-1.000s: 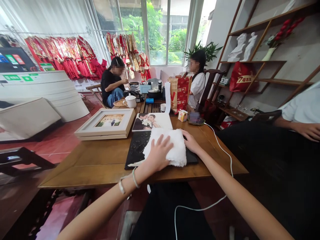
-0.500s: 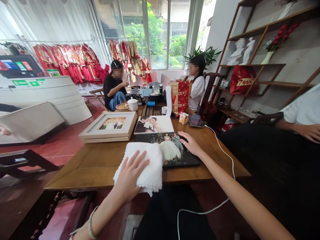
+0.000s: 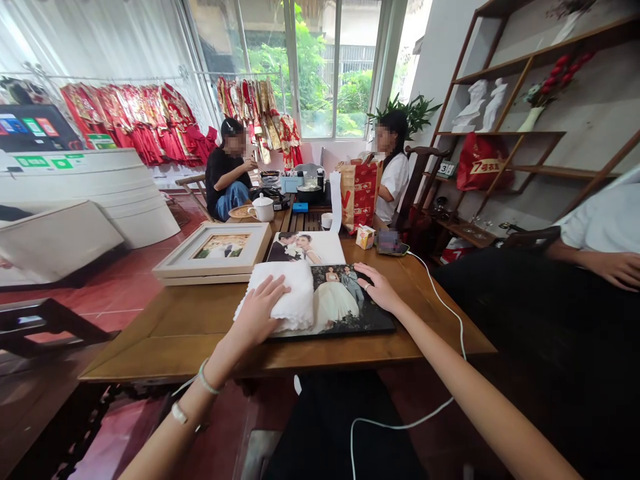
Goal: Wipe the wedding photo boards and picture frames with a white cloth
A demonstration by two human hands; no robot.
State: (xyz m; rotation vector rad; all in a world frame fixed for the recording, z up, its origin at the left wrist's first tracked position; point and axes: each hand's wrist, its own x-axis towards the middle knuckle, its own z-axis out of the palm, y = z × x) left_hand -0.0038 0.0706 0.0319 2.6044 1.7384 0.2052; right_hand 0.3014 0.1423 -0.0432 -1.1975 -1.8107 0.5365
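My left hand (image 3: 259, 313) lies flat with fingers spread on a folded white cloth (image 3: 285, 293), pressing it onto the left part of a dark glossy wedding photo panel (image 3: 350, 303) on the wooden table (image 3: 200, 333). My right hand (image 3: 377, 287) rests open on the panel's right edge, fingers stretched out, a ring on one finger. A second wedding photo print (image 3: 305, 248) lies just behind the panel.
A stack of pale picture frames (image 3: 213, 252) sits at the table's left. A phone (image 3: 391, 244) with a white cable (image 3: 440, 300) lies at the right, beside a small box (image 3: 365, 236) and a red bag (image 3: 359, 190). Two people sit at the far end; another person's arm (image 3: 600, 257) is at the right.
My left hand slid the white cloth from the panel's middle toward the near left edge, then back up onto the panel's left part. My right hand stayed on the right edge.
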